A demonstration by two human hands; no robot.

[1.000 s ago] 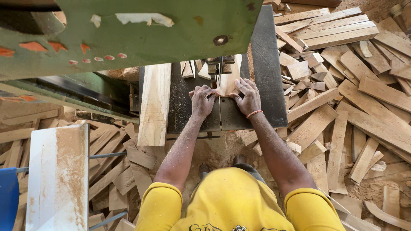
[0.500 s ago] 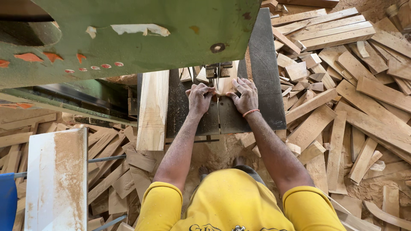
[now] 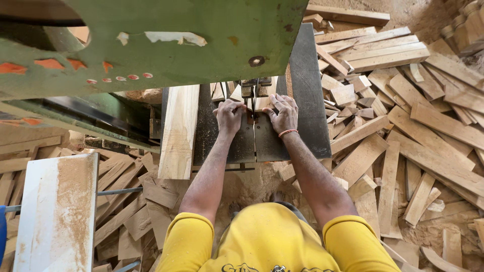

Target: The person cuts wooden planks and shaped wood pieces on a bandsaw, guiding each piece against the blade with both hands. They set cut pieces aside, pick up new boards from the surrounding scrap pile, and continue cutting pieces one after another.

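Wooden workpiece [image 3: 254, 100] sits pinched at centre frame between left hand [image 3: 230, 115] and right hand [image 3: 283, 113], so a slip could carry fingers into the blade [image 3: 253, 100].

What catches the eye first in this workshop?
A big green machine housing fills the top left. Beneath it, the left hand and right hand press a small wood piece on the dark saw table. Wooden offcuts litter the floor at right.
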